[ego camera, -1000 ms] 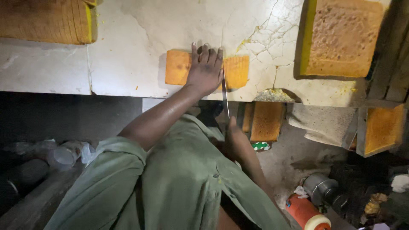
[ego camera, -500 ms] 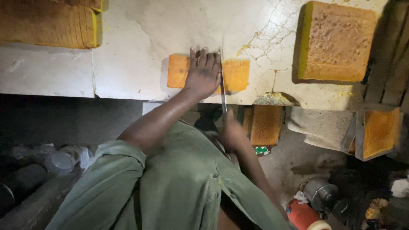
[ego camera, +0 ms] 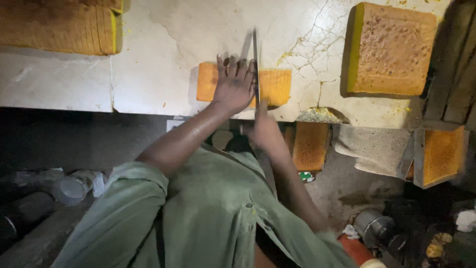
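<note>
My left hand (ego camera: 234,85) lies flat, fingers spread, pressing the orange cake slab (ego camera: 275,85) onto the white surface (ego camera: 163,54). Just beside its fingers stands the long knife (ego camera: 256,64), gripped by my right hand (ego camera: 264,128) at the surface edge. Farther right sits a larger cake block (ego camera: 391,49).

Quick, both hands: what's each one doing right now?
Left hand: open, flat on the orange slab.
Right hand: closed on the knife.
</note>
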